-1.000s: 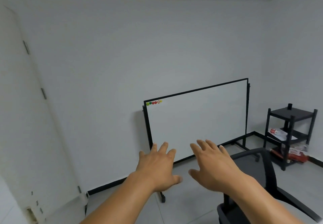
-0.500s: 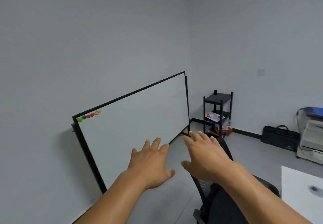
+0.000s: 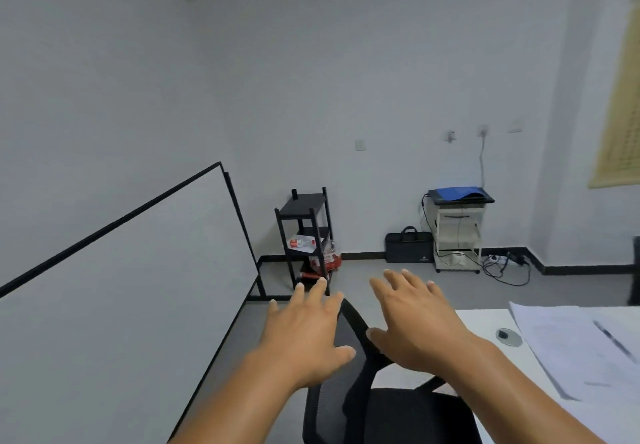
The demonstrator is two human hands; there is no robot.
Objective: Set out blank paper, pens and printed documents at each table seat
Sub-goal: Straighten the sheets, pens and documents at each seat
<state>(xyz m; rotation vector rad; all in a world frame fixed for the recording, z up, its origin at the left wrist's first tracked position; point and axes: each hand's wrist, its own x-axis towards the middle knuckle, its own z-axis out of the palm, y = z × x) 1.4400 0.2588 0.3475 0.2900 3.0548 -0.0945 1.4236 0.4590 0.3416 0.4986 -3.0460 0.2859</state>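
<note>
Both the left hand (image 3: 304,336) and the right hand (image 3: 419,326) hang over the black chair (image 3: 388,409), fingers spread wide and holding nothing. The papers (image 3: 571,346), with a blurred pen (image 3: 613,339) on top, lie on the white surface (image 3: 485,322) at the near right. A hasty reach could catch the chair back or knock the pen off the sheets.

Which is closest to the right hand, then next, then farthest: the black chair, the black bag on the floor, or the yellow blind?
From the right hand:
1. Black chair, just beneath and in front of the hand.
2. Black bag, on the floor by the far wall.
3. Yellow blind, high up at the far right.
</note>
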